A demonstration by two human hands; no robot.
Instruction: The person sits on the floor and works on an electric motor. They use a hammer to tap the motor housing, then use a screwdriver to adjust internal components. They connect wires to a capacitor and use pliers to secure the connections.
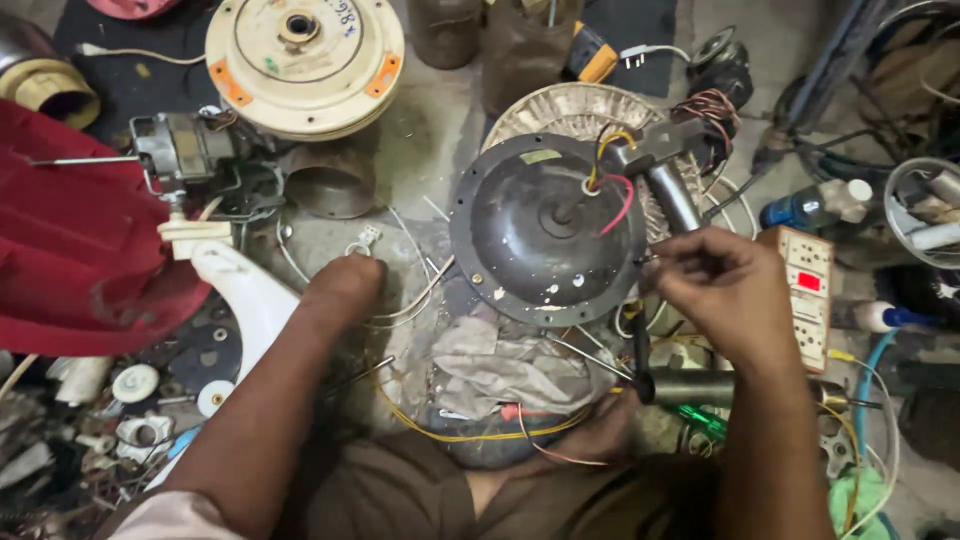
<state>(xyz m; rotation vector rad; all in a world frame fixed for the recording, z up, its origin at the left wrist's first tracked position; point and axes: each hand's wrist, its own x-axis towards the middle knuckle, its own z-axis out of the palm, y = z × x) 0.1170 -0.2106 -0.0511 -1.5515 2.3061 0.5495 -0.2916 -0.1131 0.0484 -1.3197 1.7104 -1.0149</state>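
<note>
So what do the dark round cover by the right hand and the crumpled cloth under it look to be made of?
The dark round cover looks like painted or blackened metal: a dull sheen, a ring of bolt holes around the rim, and pale chips along the lower edge. The crumpled cloth looks like grey woven fabric, soft-folded and stained. The right hand is at the cover's edge.
</note>
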